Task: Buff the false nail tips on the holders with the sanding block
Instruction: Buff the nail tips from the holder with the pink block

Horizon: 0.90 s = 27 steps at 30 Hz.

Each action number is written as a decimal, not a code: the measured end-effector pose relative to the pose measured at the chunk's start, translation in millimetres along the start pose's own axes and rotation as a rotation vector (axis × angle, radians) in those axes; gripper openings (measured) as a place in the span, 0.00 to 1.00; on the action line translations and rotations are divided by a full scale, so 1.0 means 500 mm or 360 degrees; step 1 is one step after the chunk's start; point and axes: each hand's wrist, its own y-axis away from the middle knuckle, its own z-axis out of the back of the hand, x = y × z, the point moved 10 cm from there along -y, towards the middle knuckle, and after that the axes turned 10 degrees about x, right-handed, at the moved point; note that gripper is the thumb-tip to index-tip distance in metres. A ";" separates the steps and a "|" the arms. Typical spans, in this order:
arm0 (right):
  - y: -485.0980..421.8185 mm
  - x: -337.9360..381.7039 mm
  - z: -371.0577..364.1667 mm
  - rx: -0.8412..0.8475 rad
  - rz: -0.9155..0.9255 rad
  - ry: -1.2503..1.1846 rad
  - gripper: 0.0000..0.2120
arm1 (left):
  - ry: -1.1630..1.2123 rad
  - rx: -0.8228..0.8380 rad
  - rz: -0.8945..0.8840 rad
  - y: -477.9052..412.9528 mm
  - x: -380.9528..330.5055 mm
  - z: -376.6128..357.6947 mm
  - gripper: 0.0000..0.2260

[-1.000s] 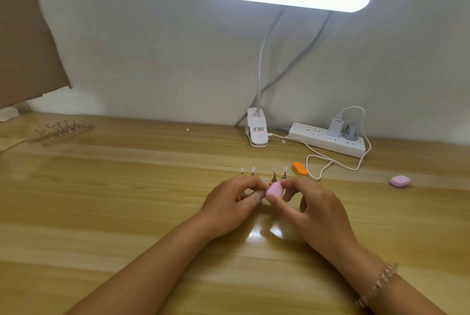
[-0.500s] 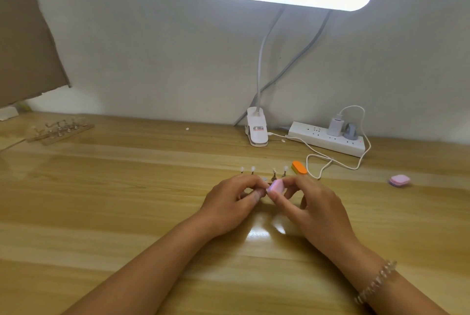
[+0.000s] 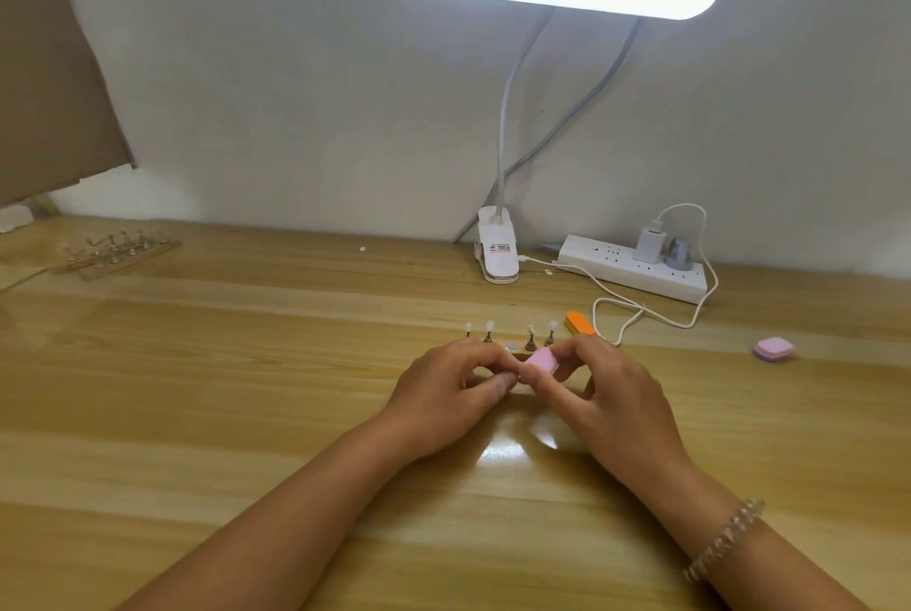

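A: Well, caught the right hand (image 3: 611, 393) pinching the pink sanding block (image 3: 541, 360) between thumb and fingertips, straight in front of the clip lamp base (image 3: 497, 251) and farther from it than the row of standing holders (image 3: 531, 343).

B: And found the left hand (image 3: 443, 393) curled tight, thumb against forefinger, butted up to that block at the same distance from the lamp base. Could not make out the pinched thing. Guessed a lifted holder, taken from the gap in the row.

A: Feared a slip there. Pressed too hard, could have popped the tip off, or rasped the left thumb instead of the nail.

B: Worried as well about the nail tips (image 3: 489, 325) on the row, just lamp-side of both sets of knuckles. Stroked too wide, might have toppled them toward the orange block (image 3: 580, 324) at the row's right end, short of the lamp base.
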 end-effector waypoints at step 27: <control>0.010 0.026 -0.019 0.0084 0.0146 0.0040 0.15 | -0.0016 0.0024 0.0000 0.002 -0.011 0.002 0.11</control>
